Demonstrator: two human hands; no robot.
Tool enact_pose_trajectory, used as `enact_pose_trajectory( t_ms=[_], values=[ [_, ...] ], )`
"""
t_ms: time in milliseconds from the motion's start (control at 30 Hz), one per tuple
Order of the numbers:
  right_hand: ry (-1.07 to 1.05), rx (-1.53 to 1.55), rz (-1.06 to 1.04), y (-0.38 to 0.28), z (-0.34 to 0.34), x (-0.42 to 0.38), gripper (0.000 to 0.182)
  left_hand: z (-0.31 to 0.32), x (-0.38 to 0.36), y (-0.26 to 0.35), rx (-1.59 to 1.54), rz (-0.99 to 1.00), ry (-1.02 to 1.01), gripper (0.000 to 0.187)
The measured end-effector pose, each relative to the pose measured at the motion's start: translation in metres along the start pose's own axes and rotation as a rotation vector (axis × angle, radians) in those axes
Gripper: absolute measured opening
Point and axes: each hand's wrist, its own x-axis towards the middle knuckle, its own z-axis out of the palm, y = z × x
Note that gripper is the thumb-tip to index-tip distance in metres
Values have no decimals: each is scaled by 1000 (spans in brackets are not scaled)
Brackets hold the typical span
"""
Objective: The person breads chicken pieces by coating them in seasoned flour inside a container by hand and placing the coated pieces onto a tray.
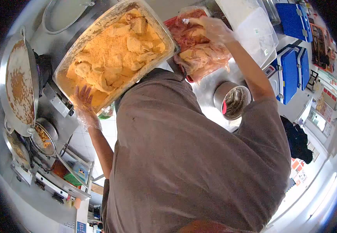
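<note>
A large clear tub [61, 72] holds orange-yellow breading flour [98, 48] with several coated chicken pieces [116, 64] in it. My left hand [84, 104], in a clear plastic glove, is at the tub's near left corner with its fingers spread over the flour. My right hand [214, 30], also gloved, reaches over a red tray [190, 13] of raw chicken [197, 58] in clear plastic. Its fingers stretch out above the meat; I see nothing held, though the undersides of the fingers are hidden.
A steel pot [232, 101] with dark residue stands right of the tray. At left are a large wok [19, 85] and a strainer [43, 138] with fried bits. Blue-lidded boxes [289, 75] and a clear plastic container [250, 33] lie to the right.
</note>
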Motion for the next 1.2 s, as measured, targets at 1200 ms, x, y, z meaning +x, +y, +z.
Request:
enact_pose_trajectory(
  t_ms=[1200],
  values=[
    [-527,108,89,-15,-53,-35,45,18,-11,-13,19,-34,59,74]
  ],
)
